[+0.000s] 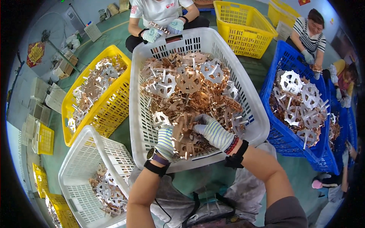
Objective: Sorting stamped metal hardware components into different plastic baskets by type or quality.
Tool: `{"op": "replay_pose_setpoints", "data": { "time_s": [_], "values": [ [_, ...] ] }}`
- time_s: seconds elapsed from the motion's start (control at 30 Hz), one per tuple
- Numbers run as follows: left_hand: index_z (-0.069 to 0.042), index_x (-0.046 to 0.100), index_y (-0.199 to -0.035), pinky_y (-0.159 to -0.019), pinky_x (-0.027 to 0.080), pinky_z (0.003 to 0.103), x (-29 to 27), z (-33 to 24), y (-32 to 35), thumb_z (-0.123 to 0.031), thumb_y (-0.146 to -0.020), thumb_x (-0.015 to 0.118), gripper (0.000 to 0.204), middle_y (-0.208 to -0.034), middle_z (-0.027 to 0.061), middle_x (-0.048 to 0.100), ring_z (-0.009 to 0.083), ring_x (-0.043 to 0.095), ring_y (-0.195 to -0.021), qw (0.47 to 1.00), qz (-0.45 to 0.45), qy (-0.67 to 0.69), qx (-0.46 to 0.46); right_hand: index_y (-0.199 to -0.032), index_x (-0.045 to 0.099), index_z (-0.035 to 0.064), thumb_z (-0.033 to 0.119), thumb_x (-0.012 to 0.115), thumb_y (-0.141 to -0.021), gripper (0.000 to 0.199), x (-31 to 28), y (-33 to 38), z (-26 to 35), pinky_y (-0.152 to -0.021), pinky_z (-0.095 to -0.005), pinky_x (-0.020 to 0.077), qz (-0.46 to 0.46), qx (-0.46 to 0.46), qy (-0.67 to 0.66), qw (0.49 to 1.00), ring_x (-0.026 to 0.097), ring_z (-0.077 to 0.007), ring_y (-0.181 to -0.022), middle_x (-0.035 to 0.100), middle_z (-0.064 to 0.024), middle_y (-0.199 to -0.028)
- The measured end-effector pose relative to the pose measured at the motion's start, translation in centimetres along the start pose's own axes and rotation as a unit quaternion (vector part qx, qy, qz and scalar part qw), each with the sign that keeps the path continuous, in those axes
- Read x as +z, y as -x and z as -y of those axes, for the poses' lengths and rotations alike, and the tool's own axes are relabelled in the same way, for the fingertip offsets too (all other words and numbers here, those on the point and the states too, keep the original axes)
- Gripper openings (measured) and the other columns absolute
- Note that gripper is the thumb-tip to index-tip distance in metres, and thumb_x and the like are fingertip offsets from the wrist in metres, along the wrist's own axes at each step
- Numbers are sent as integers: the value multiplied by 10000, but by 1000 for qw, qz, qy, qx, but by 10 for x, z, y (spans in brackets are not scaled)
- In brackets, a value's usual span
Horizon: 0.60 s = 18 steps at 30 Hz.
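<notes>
The head view shows both hands in striped knit gloves inside a large white plastic basket (142, 114) full of copper-coloured and silver wheel-shaped metal parts (186, 81). The left hand (166, 141) and the right hand (213, 132) are closed together on one copper-coloured wheel-shaped piece (183, 136), low in the basket near the person. A yellow basket (114, 102) stands to the left and a blue basket (281, 133) to the right.

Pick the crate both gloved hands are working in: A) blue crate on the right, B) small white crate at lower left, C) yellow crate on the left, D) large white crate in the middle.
D: the left hand and right hand both grip a copper-coloured stamped part over the large white crate in the middle.
</notes>
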State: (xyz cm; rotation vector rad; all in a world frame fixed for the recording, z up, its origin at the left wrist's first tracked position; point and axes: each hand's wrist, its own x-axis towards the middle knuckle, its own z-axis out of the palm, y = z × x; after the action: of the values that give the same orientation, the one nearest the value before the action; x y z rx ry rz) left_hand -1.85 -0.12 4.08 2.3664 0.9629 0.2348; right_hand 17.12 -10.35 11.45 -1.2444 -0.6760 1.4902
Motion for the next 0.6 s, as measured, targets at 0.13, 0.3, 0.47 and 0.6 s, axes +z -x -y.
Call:
{"op": "replay_pose_setpoints", "data": {
  "time_s": [0.13, 0.3, 0.47, 0.6],
  "values": [
    [-110, 469, -1315, -1001, 382, 346, -29, 11, -15, -265, -829, 633, 537, -1298, 81, 537, 219, 502, -1165, 982, -54, -9, 180, -961, 552, 55, 83, 552, -803, 161, 11, 14, 24, -470, -194, 376, 48, -89, 34, 994, 515, -68, -576, 530, 9, -653],
    [-31, 499, -1254, -896, 472, 347, -22, 22, -10, -216, -921, 533, 382, -1229, 79, 562, 189, 551, -1074, 967, -105, 179, 145, -883, 561, 66, 96, 565, -809, 80, -4, 22, 34, -475, -213, 385, 146, -21, -70, 987, 524, -82, -573, 543, -8, -664],
    [-28, 439, -1317, -831, 504, 384, -26, -19, -2, -285, -919, 516, 480, -1224, 134, 573, 243, 597, -1041, 941, -102, 279, 162, -974, 568, 61, 156, 593, -878, 138, 4, -1, 14, -528, -243, 461, 6, 60, -147, 987, 578, -106, -648, 598, -34, -800],
    [-11, 564, -1179, -750, 497, 397, -21, -29, 3, -127, -870, 526, 333, -1004, 96, 650, 182, 627, -873, 980, -32, 28, 194, -1039, 525, 63, 155, 617, -864, 218, -6, -8, -5, -584, -284, 519, -46, 70, -97, 992, 591, -151, -656, 591, -33, -856]
  ]
}}
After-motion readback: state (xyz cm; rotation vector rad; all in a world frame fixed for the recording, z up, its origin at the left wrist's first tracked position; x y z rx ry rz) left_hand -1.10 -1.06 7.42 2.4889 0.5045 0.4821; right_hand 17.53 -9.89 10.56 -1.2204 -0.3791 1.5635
